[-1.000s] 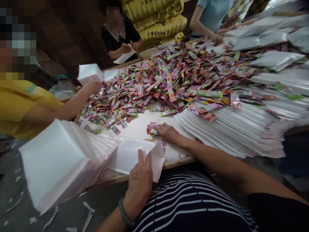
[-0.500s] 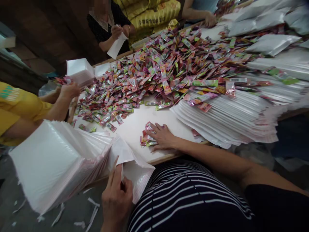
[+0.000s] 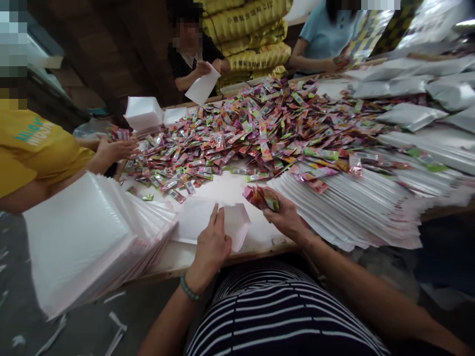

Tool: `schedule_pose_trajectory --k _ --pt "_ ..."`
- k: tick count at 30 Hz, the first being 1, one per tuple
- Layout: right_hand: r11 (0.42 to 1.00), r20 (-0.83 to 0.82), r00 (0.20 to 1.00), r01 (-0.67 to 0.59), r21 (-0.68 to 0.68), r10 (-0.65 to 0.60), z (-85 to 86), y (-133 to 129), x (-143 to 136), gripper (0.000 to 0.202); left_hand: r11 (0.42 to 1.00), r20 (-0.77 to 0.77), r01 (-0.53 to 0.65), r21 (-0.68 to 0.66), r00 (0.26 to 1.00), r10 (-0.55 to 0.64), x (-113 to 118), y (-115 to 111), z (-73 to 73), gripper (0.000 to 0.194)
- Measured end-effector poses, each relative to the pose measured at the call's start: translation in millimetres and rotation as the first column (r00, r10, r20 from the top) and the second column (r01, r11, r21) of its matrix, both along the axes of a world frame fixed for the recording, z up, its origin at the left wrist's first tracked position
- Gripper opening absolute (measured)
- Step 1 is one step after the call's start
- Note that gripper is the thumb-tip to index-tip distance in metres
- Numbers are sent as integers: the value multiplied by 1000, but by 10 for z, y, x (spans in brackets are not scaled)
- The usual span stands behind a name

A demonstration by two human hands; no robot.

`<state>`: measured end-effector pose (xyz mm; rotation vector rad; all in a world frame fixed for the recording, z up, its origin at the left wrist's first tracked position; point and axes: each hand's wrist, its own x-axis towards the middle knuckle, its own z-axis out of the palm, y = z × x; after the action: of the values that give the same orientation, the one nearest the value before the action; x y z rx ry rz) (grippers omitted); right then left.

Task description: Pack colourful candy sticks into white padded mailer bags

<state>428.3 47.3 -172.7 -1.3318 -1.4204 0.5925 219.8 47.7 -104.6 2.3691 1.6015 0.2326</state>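
My left hand has hold of a white padded envelope, its first two fingers stretched over the upper side near the mouth and its thumb hidden. The envelope lies on the table beside a tall stack of padded envelopes. To its right, my right hand is closed round a bunch of small colourful sachets, raised just above the table. The bunch is apart from the envelope's mouth, whose inside I cannot see well.
A large heap of sachets covers the table's middle. Fanned padded envelopes lie at right, with filled white packages behind. Co-workers sit around: one in a yellow shirt, one holding a white envelope, one in light blue.
My right hand has gathered the sachets from the tabletop and lifted them. My left hand has brought the envelope up from the table's edge onto the table. The view has tilted up somewhat.
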Motion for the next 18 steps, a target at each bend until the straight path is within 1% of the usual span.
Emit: schedule_pose_trajectory --k 1,2,3,4,5,7,9,10,11,12,13,14,16,18 --pt "997 -18 998 -65 48 66 46 -81 -15 61 1000 30 14 2 999 -14 30 25 1 75" --pt "987 16 990 -140 78 139 85 -151 -37 59 999 68 29 14 997 -30 56 42 -1 76" --pt "975 93 976 -204 82 197 117 -205 -63 56 999 107 45 30 993 -48 81 52 -5 77" --pt "968 204 952 -244 58 228 140 -240 -93 54 997 141 59 47 988 -65 107 55 -12 76" --pt "968 332 914 -251 14 232 159 -256 -124 52 996 165 74 58 983 -82 137 49 -22 75" --pt "982 585 789 -177 -73 186 204 -242 -189 48 994 170 99 55 980 -107 210 18 -44 70" --pt "991 766 628 -67 -120 135 282 -189 -260 41 992 138 123 35 982 -127 300 -27 -60 69" --pt "991 820 559 -21 -133 122 336 -154 -297 38 990 122 138 27 982 -141 347 -47 -60 70" --pt "989 855 505 17 -145 117 397 -114 -333 36 988 110 152 22 982 -154 391 -61 -52 72" --pt "986 874 471 45 -158 119 460 -72 -365 36 988 104 156 19 982 -157 430 -66 -36 73" --pt "983 879 457 45 -176 136 523 -28 -390 36 989 102 149 17 983 -149 459 -61 -11 73" --pt "979 870 461 11 -203 175 582 15 -406 36 992 106 127 14 986 -128 478 -45 23 73" --pt "953 811 501 -141 -267 302 687 90 -401 35 998 133 67 5 989 -67 478 15 115 74" --pt "899 718 545 -320 -299 432 794 146 -345 34 999 200 44 -13 979 -41 431 97 234 76"
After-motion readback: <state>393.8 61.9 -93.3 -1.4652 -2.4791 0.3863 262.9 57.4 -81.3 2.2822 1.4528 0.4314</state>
